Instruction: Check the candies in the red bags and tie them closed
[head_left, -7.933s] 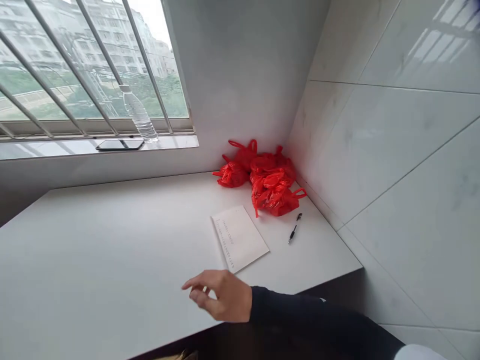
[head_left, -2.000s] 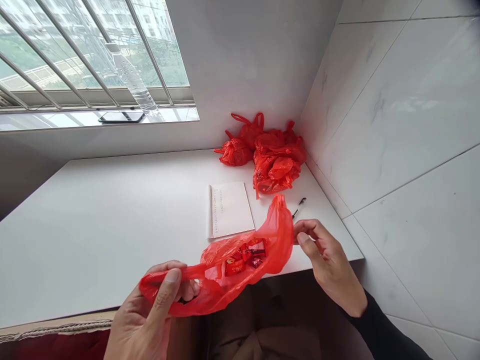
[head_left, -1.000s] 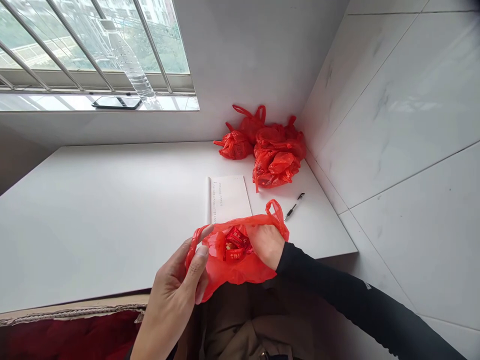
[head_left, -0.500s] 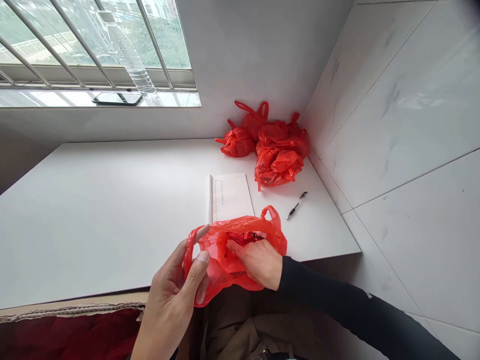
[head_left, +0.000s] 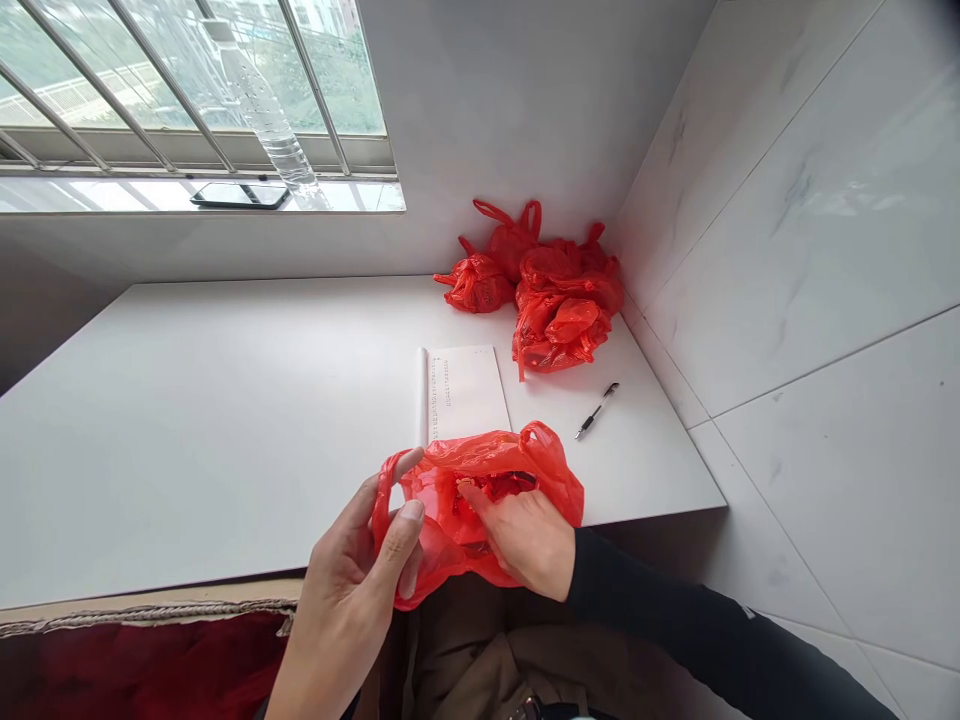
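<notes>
A red plastic bag hangs open at the table's front edge, close to my body. My left hand grips its left handle and rim, with thumb and fingers closed around the thin plastic. Inside the mouth of the bag is my right hand; its thumb shows, while the other fingers are hidden among the contents. Small red and dark items lie in the bag, too cluttered to name. The bag's right handle loop stands up loose beyond my right hand.
An open notebook with writing lies behind the bag, a pen to its right. Several red bags are heaped by the wall. A bottle and phone occupy the windowsill. A cardboard box stands lower left.
My right hand has shifted slightly right and down inside the bag. The bag's right side has spread a little outward. My left hand keeps its hold.
</notes>
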